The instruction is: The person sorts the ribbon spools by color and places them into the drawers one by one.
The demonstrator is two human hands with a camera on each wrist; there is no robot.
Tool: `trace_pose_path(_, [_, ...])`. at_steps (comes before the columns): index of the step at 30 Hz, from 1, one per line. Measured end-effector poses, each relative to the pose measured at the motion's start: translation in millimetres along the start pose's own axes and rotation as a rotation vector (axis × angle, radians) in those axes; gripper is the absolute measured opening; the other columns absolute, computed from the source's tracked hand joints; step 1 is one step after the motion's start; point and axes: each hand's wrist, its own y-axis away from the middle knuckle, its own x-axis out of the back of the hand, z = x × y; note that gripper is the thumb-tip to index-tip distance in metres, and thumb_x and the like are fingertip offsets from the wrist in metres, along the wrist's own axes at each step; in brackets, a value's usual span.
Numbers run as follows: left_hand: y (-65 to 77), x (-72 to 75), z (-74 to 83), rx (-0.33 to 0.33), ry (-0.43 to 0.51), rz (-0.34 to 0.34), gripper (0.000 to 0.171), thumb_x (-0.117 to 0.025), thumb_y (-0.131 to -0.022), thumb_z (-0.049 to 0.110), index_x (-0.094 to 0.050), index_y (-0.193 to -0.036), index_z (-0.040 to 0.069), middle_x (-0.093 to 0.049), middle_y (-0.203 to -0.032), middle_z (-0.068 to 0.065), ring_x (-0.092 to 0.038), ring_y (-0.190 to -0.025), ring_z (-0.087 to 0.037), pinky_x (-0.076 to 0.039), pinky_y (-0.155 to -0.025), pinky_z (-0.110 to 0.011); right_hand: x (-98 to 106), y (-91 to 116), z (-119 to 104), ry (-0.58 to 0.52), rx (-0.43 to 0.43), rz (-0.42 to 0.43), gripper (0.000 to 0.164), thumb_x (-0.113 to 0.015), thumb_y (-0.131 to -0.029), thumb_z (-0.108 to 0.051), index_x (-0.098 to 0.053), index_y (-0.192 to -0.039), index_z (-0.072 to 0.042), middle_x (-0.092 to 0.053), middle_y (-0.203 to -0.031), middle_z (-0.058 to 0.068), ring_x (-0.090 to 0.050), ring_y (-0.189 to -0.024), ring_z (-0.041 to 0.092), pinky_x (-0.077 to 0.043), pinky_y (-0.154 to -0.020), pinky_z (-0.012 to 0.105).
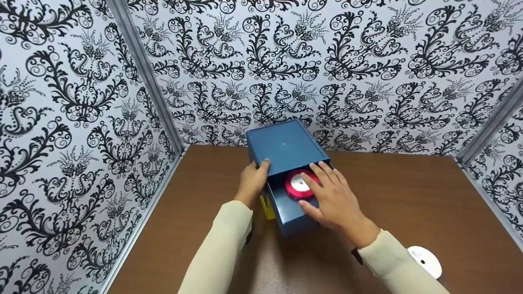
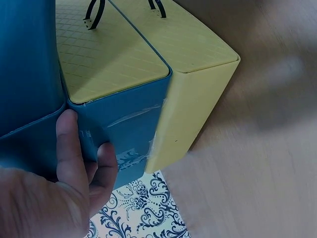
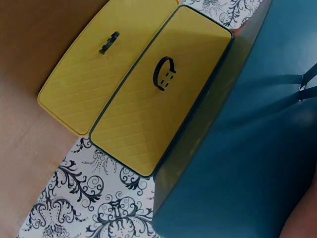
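Observation:
A blue drawer cabinet [image 1: 286, 145] stands near the back wall with its top blue drawer [image 1: 286, 208] pulled out. Inside that drawer lies a red ribbon spool [image 1: 291, 188] with a white centre. My right hand [image 1: 337, 204] reaches over the spool, fingers spread, index fingertip over its white centre and thumb near its front edge. At the cabinet's front left corner, my left hand [image 1: 253, 179] rests against its side; the left wrist view shows that hand [image 2: 64, 198] with one fingertip at the seam beside the open drawer. Only an edge of the right hand [image 3: 302, 218] shows in the right wrist view.
Below the open drawer, the cabinet has a yellow drawer front [image 3: 158, 89] and another yellow front [image 3: 104, 64], each with a black handle. A white disc with a dark centre hole [image 1: 429, 267] lies on the brown table [image 1: 196, 237] at right. Patterned walls [image 1: 347, 73] enclose the table.

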Motion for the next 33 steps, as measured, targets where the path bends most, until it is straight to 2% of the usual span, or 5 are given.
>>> trace_pose_path(6, [-0.2, 0.2, -2.7, 0.010, 0.019, -0.008, 0.065, -0.050, -0.097, 0.044, -0.051, -0.143, -0.002, -0.055, -0.135, -0.024, -0.059, -0.111, -0.033, -0.054, -0.090, -0.043, -8, -14, 1, 0.009, -0.024, -0.015, 0.063, -0.055, -0.093, -0.054, -0.059, -0.138, -0.011, -0.048, -0.145, 0.019, -0.038, -0.138, 0.038, -0.027, -0.112, 0.059])
trace_pose_path(13, [-2.4, 2.6, -2.1, 0.021, -0.003, 0.008, 0.071, -0.050, -0.096, 0.046, -0.044, -0.147, -0.003, -0.050, -0.142, -0.023, -0.054, -0.119, -0.032, -0.050, -0.096, -0.042, -20, -34, 6, 0.022, -0.050, -0.006, 0.059, -0.054, -0.094, -0.053, -0.060, -0.136, -0.012, -0.052, -0.142, 0.017, -0.041, -0.135, 0.037, -0.027, -0.112, 0.059])
trace_pose_path(20, [-3.0, 2.0, 1.2, 0.048, -0.013, -0.005, 0.076, -0.050, -0.096, 0.049, -0.038, -0.151, -0.002, -0.043, -0.149, -0.022, -0.047, -0.130, -0.031, -0.045, -0.103, -0.041, -29, -53, 14, 0.021, -0.089, -0.017, 0.058, -0.054, -0.094, -0.053, -0.062, -0.135, -0.013, -0.054, -0.141, 0.015, -0.042, -0.134, 0.035, -0.025, -0.114, 0.055])
trace_pose_path(26, [-0.3, 1.8, 2.9, 0.057, -0.005, -0.001, 0.074, -0.050, -0.096, 0.049, -0.041, -0.150, 0.000, -0.047, -0.146, -0.022, -0.052, -0.124, -0.033, -0.053, -0.092, -0.045, -36, -67, 20, 0.025, -0.106, -0.006, 0.060, -0.047, -0.095, -0.057, -0.063, -0.133, -0.013, -0.056, -0.138, 0.013, -0.044, -0.132, 0.033, -0.024, -0.115, 0.053])
trace_pose_path(33, [3.1, 0.1, 1.4, 0.070, 0.008, 0.004, 0.073, -0.052, -0.096, 0.049, -0.043, -0.149, 0.000, -0.049, -0.144, -0.022, -0.054, -0.122, -0.033, -0.054, -0.089, -0.047, -45, -78, 24, 0.043, -0.126, -0.005, 0.059, -0.046, -0.095, -0.056, -0.064, -0.131, -0.013, -0.058, -0.136, 0.011, -0.045, -0.131, 0.032, -0.024, -0.114, 0.054])
